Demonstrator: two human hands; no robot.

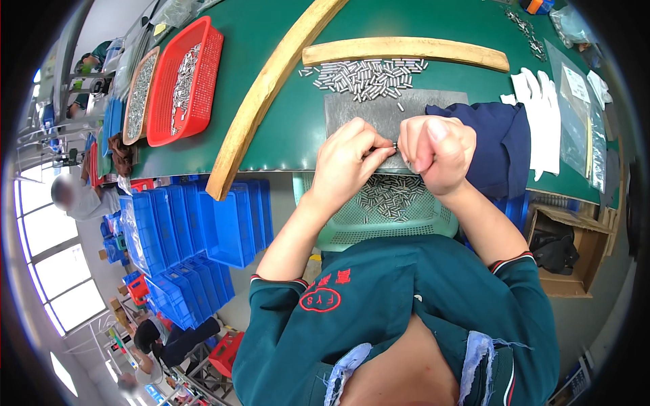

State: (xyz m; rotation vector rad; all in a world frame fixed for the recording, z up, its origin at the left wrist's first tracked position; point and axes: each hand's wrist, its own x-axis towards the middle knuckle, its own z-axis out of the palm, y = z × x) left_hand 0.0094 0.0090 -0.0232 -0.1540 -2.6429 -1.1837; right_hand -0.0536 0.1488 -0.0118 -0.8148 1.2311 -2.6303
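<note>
My left hand [347, 161] pinches one end of a small metal pin [395, 144] between thumb and forefinger. My right hand [439, 150] is closed at the pin's other end, its fingers curled; whether more lies inside them is hidden. Both hands are over the near edge of a grey mat [359, 108]. Beyond them, a heap of loose metal pins [369, 80] spreads across the mat's far edge. Below my hands, a light green perforated basket [338, 230] at my lap contains many similar pins [393, 196].
Two wooden bars [406, 47] [267, 91] border the heap on the green table [264, 20]. At left stands a red basket [210, 78] of pins. Dark blue cloth [497, 142] and white gloves [542, 122] lie at right. Blue crates [230, 223] are stacked below left.
</note>
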